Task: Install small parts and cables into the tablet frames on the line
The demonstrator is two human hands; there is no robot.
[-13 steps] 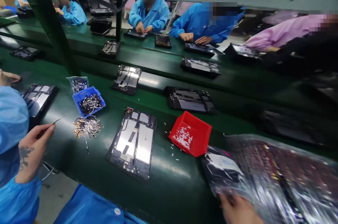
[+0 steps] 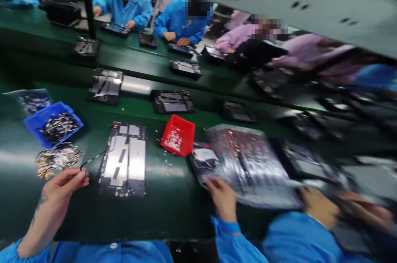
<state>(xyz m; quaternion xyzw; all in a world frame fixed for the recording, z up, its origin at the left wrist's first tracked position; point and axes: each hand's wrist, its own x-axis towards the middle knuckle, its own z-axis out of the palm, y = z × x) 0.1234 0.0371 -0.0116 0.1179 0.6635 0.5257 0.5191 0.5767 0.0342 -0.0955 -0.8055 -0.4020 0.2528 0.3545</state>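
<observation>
My left hand is closed, thumb and finger pinching a short thin cable whose free end reaches the left edge of an opened tablet. Loose cables with gold-coloured ends lie in a heap just behind that hand. A blue bin holds more of them. On the right, my right hand has its fingers closed at the near left corner of a clear plastic bag, beside a dark packet with a white label. Blur hides the exact grip.
A red bin holds small white pieces, and several more lie scattered beside it. A bag of small parts lies behind the blue bin. More opened tablets lie farther back. A neighbour's hand is at right; co-workers sit opposite.
The view has swung right. My left hand has brought the cable over to the tablet's left edge. My right hand stays at the plastic bag's corner.
</observation>
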